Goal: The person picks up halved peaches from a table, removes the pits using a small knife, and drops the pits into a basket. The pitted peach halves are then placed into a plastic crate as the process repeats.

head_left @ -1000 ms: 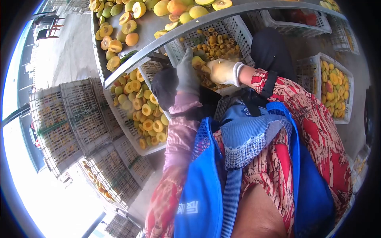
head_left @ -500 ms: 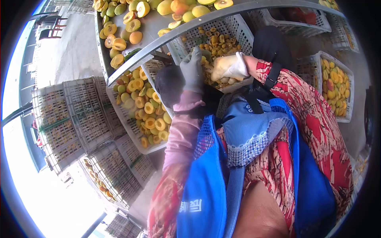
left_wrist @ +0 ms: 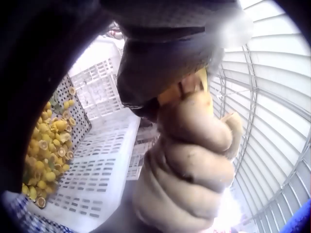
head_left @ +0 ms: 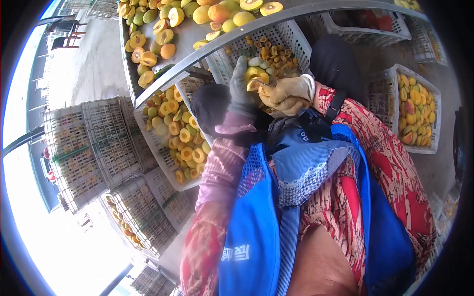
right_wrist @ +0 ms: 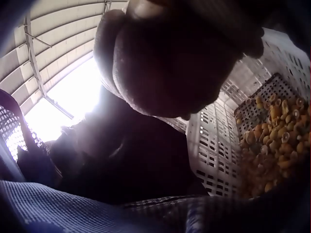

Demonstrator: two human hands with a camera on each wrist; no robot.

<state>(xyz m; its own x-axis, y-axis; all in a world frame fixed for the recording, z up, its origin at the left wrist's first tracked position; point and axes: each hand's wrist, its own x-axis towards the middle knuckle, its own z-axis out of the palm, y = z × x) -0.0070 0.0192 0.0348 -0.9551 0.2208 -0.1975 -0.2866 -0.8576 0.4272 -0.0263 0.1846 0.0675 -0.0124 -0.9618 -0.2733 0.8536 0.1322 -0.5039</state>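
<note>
In the head view my left hand (head_left: 240, 85), in a grey glove, holds a cut yellow fruit (head_left: 256, 74) that looks like a peach, flesh showing, above a crate (head_left: 291, 37) of scooped-out pieces. Close against the fruit is my right hand (head_left: 290, 93), in a stained pale glove with its fingers curled. A thin dark tool (head_left: 263, 84) shows at the fruit, its handle hidden in the right fist. The left wrist view has the curled right hand (left_wrist: 187, 165) near, with a strip of yellow fruit (left_wrist: 170, 94) beside the dark left glove.
A metal-rimmed table (head_left: 185, 42) bears whole and halved fruit. Crates of halves stand at my left (head_left: 180, 185) and right (head_left: 434, 123). Stacked crates (head_left: 81, 148) rise farther left. My dark-clad knees flank the middle crate.
My right hand has turned over and drawn back slightly toward my body. The fruit in my left hand now shows its yellow cut flesh, with the left fingers behind it.
</note>
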